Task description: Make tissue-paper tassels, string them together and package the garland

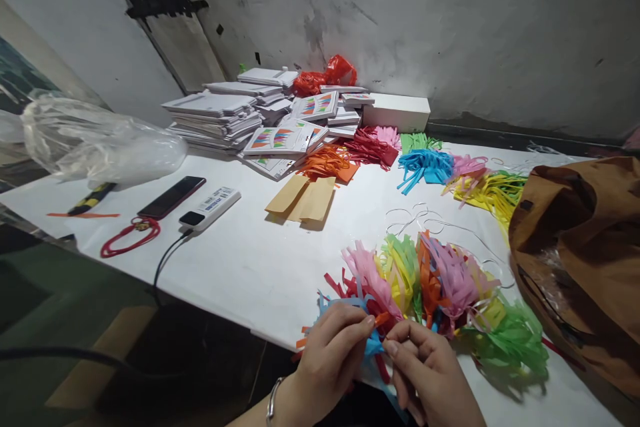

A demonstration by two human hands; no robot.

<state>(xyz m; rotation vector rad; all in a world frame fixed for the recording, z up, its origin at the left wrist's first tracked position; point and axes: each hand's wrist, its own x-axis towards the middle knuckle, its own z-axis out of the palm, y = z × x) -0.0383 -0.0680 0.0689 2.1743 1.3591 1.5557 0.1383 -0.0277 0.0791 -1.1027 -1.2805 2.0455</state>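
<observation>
My left hand [333,347] is closed at the table's front edge, its thumb and fingers pinching an orange paper tassel [382,319]. Close beside it, my right hand [425,363] is also closed in a pinch; what lies between its fingertips is too small to make out. A bit of blue tassel [374,345] shows between the two hands. Just beyond them spreads a garland of fringed tassels in pink [367,273], yellow [399,277], orange, lilac [456,277] and green [515,340]. White string [425,217] trails loosely behind the garland.
Flat tassel bundles, orange [327,161], dark red [369,147] and blue [427,167], lie farther back near stacked white packets [215,113]. Folded tan card [301,200], a phone [173,197], a white power bank [210,208] and a cutter [93,199] sit leftward. Brown cloth [580,247] covers the right side.
</observation>
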